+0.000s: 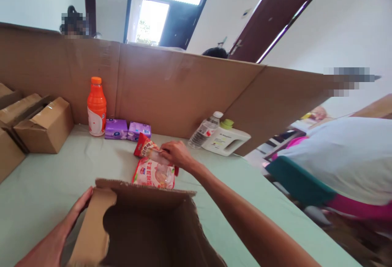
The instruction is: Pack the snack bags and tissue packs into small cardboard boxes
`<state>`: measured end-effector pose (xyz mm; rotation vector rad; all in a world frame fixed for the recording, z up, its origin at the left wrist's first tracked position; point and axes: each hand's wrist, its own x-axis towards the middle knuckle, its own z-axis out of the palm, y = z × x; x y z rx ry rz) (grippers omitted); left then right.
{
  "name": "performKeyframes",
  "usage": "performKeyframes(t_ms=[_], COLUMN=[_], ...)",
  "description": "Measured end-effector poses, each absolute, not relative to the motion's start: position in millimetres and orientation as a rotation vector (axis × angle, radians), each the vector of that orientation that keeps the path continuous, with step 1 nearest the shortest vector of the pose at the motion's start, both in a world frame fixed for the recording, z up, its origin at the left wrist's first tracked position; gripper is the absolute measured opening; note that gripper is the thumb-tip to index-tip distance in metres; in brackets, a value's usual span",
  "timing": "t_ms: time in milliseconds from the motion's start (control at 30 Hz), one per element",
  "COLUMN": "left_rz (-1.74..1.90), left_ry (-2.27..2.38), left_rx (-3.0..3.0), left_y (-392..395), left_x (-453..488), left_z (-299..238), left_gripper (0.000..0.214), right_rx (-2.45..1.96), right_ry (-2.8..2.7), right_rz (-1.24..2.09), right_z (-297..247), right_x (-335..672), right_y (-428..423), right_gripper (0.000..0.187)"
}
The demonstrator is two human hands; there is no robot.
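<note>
An open cardboard box (92, 226) stands in front of me, and its inside is dark with no contents visible. My left hand (69, 222) holds the box's left side, its fingertips near the far left corner. Beyond the box, my right hand (177, 154) is closed on a red and clear snack bag (143, 146), pinching its right end. Just below that lies a white and pink bag of jelly snacks (150, 173) with red edges. The held bag partly covers this one.
Along the cardboard partition (171, 95) stand an orange drink bottle (96, 110), two purple tissue packs (116, 129), a tilted clear water bottle (203, 132) and a white jug (225, 140) with a green cap. Small cardboard boxes (45, 128) sit at left. A person (346, 156) is at right.
</note>
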<state>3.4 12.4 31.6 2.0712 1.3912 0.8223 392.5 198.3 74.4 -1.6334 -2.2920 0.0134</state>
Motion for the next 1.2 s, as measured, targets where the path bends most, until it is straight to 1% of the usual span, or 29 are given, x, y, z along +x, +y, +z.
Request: performKeyframes(t_ms=[33,67,100,167,233,267,333,433,567,633,700,800,867,933,1067,1133,1200], left_rz=[0.836,0.883,0.967,1.188,1.326,1.319,1.166,0.752,0.144,-0.015,-0.067,-0.053,-0.011,0.043,0.171,0.269,0.342], left_ry=[1.305,1.21,1.121,1.025,1.117,1.223,1.471,1.762,1.946,1.924,1.877,1.882,1.902,1.891,1.787,1.702,1.593], left_rx=[2.057,2.018,1.956,1.793,1.691,1.693,1.806,2.141,2.38,2.427,2.459,2.449,2.412,2.369,2.239,2.087,1.944], left_y=[15,15,15,12,8,6,5,10,23,26,26,22,20,19,21,23,23], left_x=[3,3,3,4,8,12,24,49,84,93,95,90,84,77,58,50,44], left_z=[33,37,42,58,80,92,117,150,179,183,181,175,173,173,174,172,168], left_gripper=[0.092,0.101,0.105,0.104,0.093,0.087,0.077,0.082,0.086,0.083,0.073,0.047,0.04,0.046,0.068,0.078,0.084], right_rx=[-1.617,-1.609,-1.608,-1.621,-1.584,-1.521,-1.322,-1.06,-0.909,-0.823,-0.744,-0.725,-0.753,-0.771,-0.795,-0.884,-1.001], right_ry=[-2.243,-2.183,-2.117,-1.974,-1.759,-1.627,-1.381,-1.285,-1.476,-1.614,-1.757,-1.948,-2.063,-2.176,-2.445,-2.618,-2.795], right_rz=[-0.013,-0.036,-0.055,-0.086,-0.051,-0.009,0.085,0.113,0.1,0.098,0.039,-0.052,-0.07,-0.067,-0.032,0.02,0.1], right_z=[79,84,89,103,122,133,156,179,184,179,171,160,155,153,158,162,166], right_x=[397,403,410,423,432,432,424,395,351,335,324,321,325,332,343,341,333], right_y=[190,181,172,151,126,112,83,43,11,4,1,1,2,2,0,1,4], right_gripper=[0.015,0.014,0.014,0.016,0.018,0.019,0.021,0.022,0.016,0.013,0.013,0.014,0.016,0.018,0.023,0.024,0.023])
